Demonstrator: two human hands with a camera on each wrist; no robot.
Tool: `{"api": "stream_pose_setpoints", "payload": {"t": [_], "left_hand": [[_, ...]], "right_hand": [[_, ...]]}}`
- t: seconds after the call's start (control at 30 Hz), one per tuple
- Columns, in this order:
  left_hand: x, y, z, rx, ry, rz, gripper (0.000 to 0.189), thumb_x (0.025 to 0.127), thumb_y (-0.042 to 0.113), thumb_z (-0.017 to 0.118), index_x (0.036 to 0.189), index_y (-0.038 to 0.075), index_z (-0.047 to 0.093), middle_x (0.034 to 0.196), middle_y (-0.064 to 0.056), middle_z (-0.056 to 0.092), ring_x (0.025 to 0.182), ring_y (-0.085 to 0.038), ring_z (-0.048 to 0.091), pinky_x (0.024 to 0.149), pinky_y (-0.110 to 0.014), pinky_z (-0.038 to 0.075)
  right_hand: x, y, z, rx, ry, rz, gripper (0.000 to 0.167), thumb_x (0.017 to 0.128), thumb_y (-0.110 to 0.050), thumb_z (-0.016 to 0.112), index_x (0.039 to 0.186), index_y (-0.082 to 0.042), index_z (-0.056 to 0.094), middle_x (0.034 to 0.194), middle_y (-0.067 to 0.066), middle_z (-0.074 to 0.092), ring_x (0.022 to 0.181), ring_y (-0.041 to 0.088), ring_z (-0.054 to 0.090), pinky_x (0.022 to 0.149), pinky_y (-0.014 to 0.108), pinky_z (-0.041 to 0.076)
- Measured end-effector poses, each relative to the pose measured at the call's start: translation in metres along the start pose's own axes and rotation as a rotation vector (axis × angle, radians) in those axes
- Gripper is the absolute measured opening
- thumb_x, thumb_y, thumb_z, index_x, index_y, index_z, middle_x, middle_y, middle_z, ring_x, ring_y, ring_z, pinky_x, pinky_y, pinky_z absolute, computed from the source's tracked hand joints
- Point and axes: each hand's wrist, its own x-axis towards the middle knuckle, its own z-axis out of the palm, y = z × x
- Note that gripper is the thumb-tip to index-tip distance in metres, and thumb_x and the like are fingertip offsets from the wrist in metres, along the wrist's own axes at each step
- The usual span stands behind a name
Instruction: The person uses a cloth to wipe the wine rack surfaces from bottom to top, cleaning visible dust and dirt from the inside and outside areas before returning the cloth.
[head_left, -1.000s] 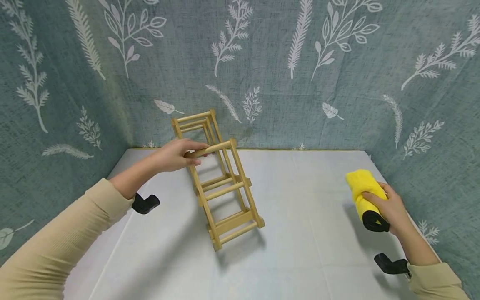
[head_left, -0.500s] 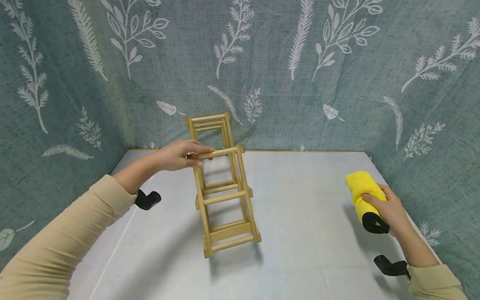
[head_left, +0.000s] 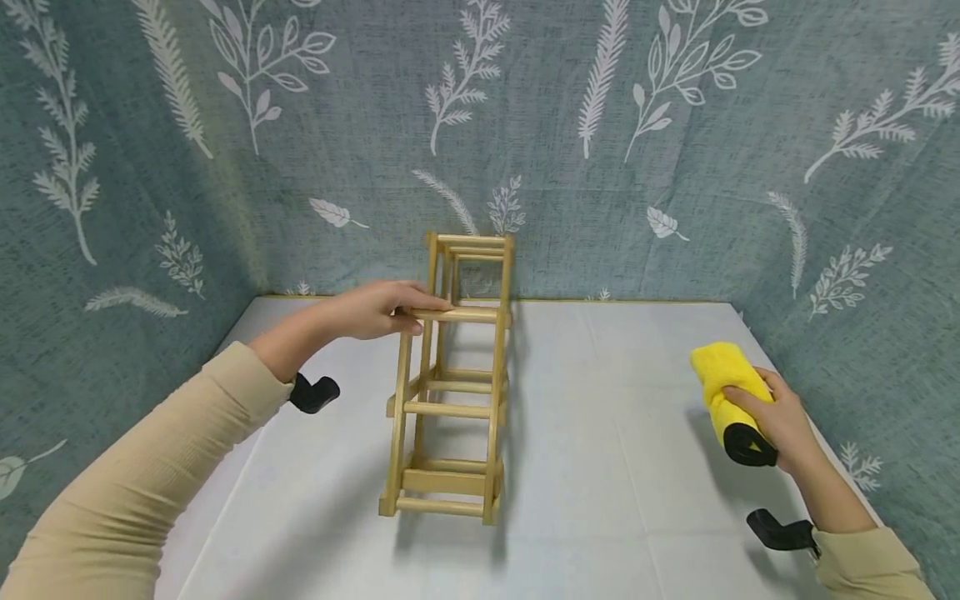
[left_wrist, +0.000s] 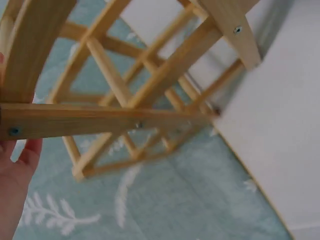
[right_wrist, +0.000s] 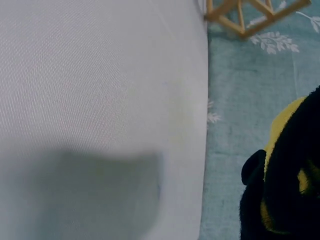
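A light wooden slatted rack [head_left: 450, 410] with round rungs stands left of the middle of the white table. My left hand [head_left: 382, 310] grips its upper front rung near the left end, thumb below and fingers over it. In the left wrist view the rack's wooden bars [left_wrist: 100, 120] cross close to the camera, and part of the left hand [left_wrist: 15, 180] shows at the edge. On the right, my right hand [head_left: 783, 421] holds a rolled yellow towel [head_left: 723, 375] with a black edge above the table. The right wrist view shows the towel's black edge [right_wrist: 295, 165] up close.
The white table [head_left: 585, 467] ends at the back against a green cloth wall [head_left: 540, 125] with white leaf prints. Similar cloth walls stand at the left and right. A black wrist mount [head_left: 313, 393] sticks out beneath the left sleeve, another black mount [head_left: 780, 531] at the right.
The rack has swung from a slant to nearly straight, its far end moving right and its near end slightly left. My left hand moved a little right with it. The right hand and towel stayed put.
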Motion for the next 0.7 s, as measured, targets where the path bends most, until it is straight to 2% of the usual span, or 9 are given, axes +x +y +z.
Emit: {"api": "stream_pose_setpoints", "payload": {"t": [0.2, 0.3, 0.37, 0.43, 0.5, 0.6, 0.63, 0.7], "left_hand": [[0.041, 0.005, -0.002, 0.095, -0.037, 0.042, 0.042, 0.088, -0.005, 0.055, 0.129, 0.001, 0.051, 0.116, -0.018, 0.055, 0.097, -0.027, 0.053, 0.076, -0.036, 0.045], [0.059, 0.006, -0.002, 0.166, -0.031, 0.067, 0.041, 0.086, -0.009, 0.054, 0.126, 0.001, 0.055, 0.115, -0.017, 0.057, 0.105, -0.030, 0.052, 0.084, -0.039, 0.046], [0.068, 0.004, -0.001, 0.207, -0.015, 0.091, 0.039, 0.086, -0.014, 0.052, 0.121, 0.000, 0.059, 0.112, -0.017, 0.059, 0.103, -0.032, 0.052, 0.084, -0.041, 0.046], [0.075, 0.002, 0.002, 0.259, -0.006, 0.093, 0.039, 0.085, -0.017, 0.049, 0.117, 0.001, 0.062, 0.113, -0.016, 0.061, 0.109, -0.033, 0.051, 0.093, -0.044, 0.041], [0.077, 0.006, 0.004, 0.357, -0.022, 0.040, 0.042, 0.085, -0.016, 0.050, 0.119, 0.005, 0.061, 0.122, -0.013, 0.058, 0.119, -0.035, 0.045, 0.103, -0.048, 0.032], [0.070, 0.021, 0.005, 0.501, -0.013, -0.085, 0.051, 0.084, -0.013, 0.053, 0.129, 0.011, 0.054, 0.140, -0.009, 0.043, 0.131, -0.038, 0.030, 0.110, -0.053, 0.014], [0.067, 0.029, 0.006, 0.531, 0.013, -0.130, 0.052, 0.085, -0.011, 0.054, 0.131, 0.012, 0.052, 0.143, -0.009, 0.039, 0.132, -0.038, 0.028, 0.110, -0.054, 0.012], [0.060, 0.046, 0.010, 0.549, 0.105, -0.199, 0.049, 0.087, -0.001, 0.057, 0.134, 0.012, 0.049, 0.144, -0.010, 0.037, 0.131, -0.039, 0.031, 0.109, -0.054, 0.017]], "right_hand": [[-0.001, 0.006, -0.004, 0.028, -0.012, 0.008, 0.076, 0.092, -0.045, 0.050, 0.141, 0.002, 0.017, 0.119, 0.020, 0.039, 0.075, 0.003, 0.050, 0.062, 0.027, 0.051], [-0.003, 0.011, -0.007, 0.025, -0.009, 0.016, 0.076, 0.092, -0.045, 0.049, 0.141, 0.002, 0.016, 0.119, 0.020, 0.039, 0.075, 0.004, 0.051, 0.062, 0.028, 0.051], [-0.004, 0.014, -0.010, 0.017, -0.001, 0.023, 0.076, 0.092, -0.046, 0.049, 0.141, 0.001, 0.017, 0.119, 0.020, 0.039, 0.075, 0.005, 0.050, 0.061, 0.028, 0.051], [-0.005, 0.015, -0.011, 0.010, 0.003, 0.029, 0.076, 0.092, -0.046, 0.049, 0.142, 0.001, 0.016, 0.119, 0.021, 0.038, 0.076, 0.006, 0.050, 0.061, 0.028, 0.050], [-0.005, 0.015, -0.012, 0.005, 0.005, 0.022, 0.076, 0.092, -0.045, 0.049, 0.142, 0.002, 0.016, 0.120, 0.022, 0.038, 0.077, 0.006, 0.049, 0.061, 0.027, 0.050], [-0.004, 0.012, -0.011, 0.009, 0.003, 0.014, 0.076, 0.092, -0.044, 0.049, 0.142, 0.002, 0.016, 0.120, 0.021, 0.039, 0.076, 0.004, 0.050, 0.062, 0.027, 0.050], [-0.003, 0.012, -0.011, 0.011, 0.005, 0.011, 0.075, 0.092, -0.044, 0.049, 0.142, 0.002, 0.016, 0.120, 0.021, 0.039, 0.075, 0.003, 0.050, 0.061, 0.027, 0.050], [-0.003, 0.012, -0.013, 0.021, 0.001, 0.019, 0.076, 0.092, -0.044, 0.049, 0.142, 0.001, 0.015, 0.120, 0.020, 0.038, 0.074, 0.002, 0.050, 0.061, 0.028, 0.051]]}}
